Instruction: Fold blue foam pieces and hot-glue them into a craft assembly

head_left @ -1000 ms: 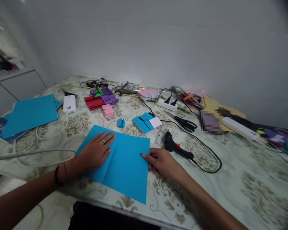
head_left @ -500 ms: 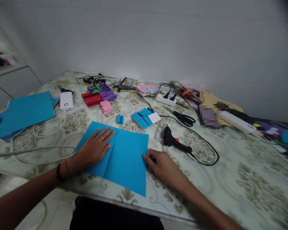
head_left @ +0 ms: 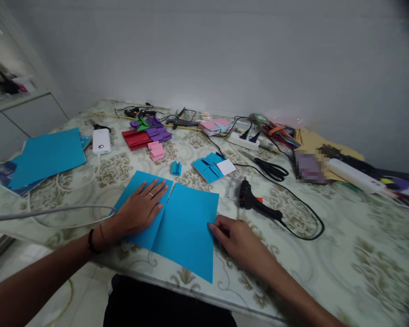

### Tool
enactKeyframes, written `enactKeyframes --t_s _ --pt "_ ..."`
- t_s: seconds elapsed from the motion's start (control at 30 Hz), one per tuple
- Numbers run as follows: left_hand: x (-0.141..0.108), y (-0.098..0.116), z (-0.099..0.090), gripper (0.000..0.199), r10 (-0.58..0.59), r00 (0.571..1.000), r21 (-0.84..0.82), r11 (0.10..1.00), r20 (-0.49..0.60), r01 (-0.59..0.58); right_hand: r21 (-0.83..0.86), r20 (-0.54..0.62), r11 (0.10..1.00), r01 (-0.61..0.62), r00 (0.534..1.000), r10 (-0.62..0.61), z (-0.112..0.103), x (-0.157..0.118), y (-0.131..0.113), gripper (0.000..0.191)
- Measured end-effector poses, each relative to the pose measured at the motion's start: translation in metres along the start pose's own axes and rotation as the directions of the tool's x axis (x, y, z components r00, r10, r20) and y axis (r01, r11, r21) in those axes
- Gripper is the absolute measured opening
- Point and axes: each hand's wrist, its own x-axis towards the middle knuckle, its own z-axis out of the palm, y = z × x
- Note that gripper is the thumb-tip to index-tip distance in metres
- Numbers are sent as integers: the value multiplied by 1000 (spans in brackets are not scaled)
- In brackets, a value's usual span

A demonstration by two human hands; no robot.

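A large blue paper sheet (head_left: 187, 227) with a crease down it lies near the table's front edge. A short tear or slit shows at the top of the crease. My left hand (head_left: 145, 206) rests flat on the sheet's left half, fingers spread, a ring on one finger. At the right edge my right hand (head_left: 233, 234) pinches the paper between thumb and fingers. Beyond the sheet sit a small folded blue piece (head_left: 176, 168) and a folded blue paper (head_left: 207, 167) with a white card (head_left: 226, 167).
A black glue gun (head_left: 259, 202) and black scissors (head_left: 271, 169) lie to the right. Folded red (head_left: 136, 139), purple and pink papers sit behind. More blue sheets (head_left: 51, 156) and a white power bank (head_left: 101, 141) with a cable are at left.
The slit at the top of the crease has opened wider, parting the two halves there. The whole view has shifted slightly, with the table's items appearing further right.
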Motion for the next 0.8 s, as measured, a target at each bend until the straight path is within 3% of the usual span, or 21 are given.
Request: enactKeyframes --t_s 0.23,0.37,0.57,0.8 --pt "1 4 -10 59 3 1000 21 1000 8 -3 242 182 966 -92 982 48 5 -2 4 36" --pt "-6 11 -13 56 -26 999 35 999 -33 28 279 150 954 -111 986 71 10 1 8 36" --pt "-16 11 -2 56 -34 999 38 999 11 33 298 166 946 -126 983 78 10 -3 8 41" --pt "-15 9 -1 55 -23 1000 32 999 -9 24 230 142 967 -110 987 78 9 -9 2 38"
